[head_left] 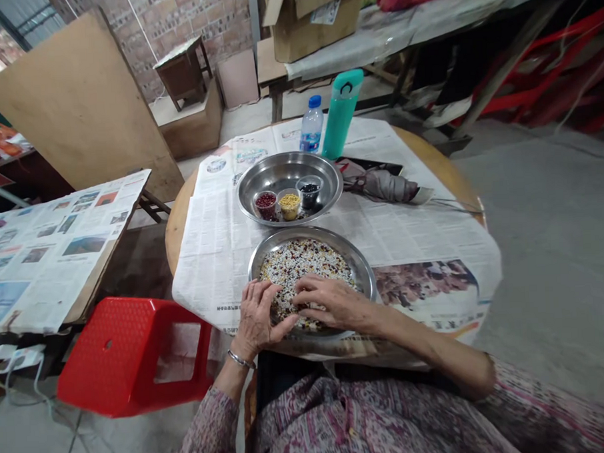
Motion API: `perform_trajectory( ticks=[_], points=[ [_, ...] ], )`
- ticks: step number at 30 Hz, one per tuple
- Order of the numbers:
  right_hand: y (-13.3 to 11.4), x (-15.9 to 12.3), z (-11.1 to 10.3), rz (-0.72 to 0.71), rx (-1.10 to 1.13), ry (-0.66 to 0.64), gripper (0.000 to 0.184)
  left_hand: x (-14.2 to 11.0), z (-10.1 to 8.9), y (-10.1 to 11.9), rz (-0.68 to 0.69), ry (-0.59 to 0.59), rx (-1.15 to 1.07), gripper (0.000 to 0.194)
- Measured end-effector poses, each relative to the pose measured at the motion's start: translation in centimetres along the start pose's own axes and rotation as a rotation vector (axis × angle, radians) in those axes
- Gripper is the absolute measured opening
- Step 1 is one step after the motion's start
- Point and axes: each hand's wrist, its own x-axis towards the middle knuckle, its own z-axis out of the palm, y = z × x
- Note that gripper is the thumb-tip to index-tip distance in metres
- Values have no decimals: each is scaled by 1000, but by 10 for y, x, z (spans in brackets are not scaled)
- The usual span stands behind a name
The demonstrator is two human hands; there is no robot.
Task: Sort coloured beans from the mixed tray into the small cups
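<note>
A steel basin point(364, 267) in front of me holds a spread layer of mixed white grains and red, yellow and black beans point(308, 259). My left hand point(258, 315) rests at the basin's left rim, thumb stretched out over the grains. Over the basin's near half, my right hand point(332, 302) has bent fingers, set apart, low over the mix; no bean shows in them. Behind stands a larger steel basin point(284, 170) with small tubs of red beans point(265, 203), yellow beans point(290, 203) and black beans point(309, 191).
A round table covered in newspaper point(207, 237) carries a water bottle point(311, 126), a green flask point(344, 114) and a folded grey umbrella point(383, 183). A red stool point(122, 354) stands at the left, beside another newspaper-covered table point(58, 257).
</note>
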Motion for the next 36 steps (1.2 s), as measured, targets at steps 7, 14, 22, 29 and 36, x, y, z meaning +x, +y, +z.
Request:
perform_trajectory(
  ticks=[7, 14, 22, 29, 36],
  points=[
    [31, -24, -18, 207, -417, 189, 16, 4, -8, 9, -34, -10, -37, 27],
    [19, -42, -10, 228, -310, 433, 12, 38, -31, 28, -3, -572, 166, 20],
    [8, -42, -4, 337, -187, 439, 13, 65, -8, 24, 68, -757, 93, 15],
    [14, -51, 10, 366, -129, 676, 30, 112, 27, 15, 20, -539, 112, 17],
    [14, -55, 18, 429, 8, 749, 35, 120, 43, 21, 140, -446, 90, 51]
  ],
)
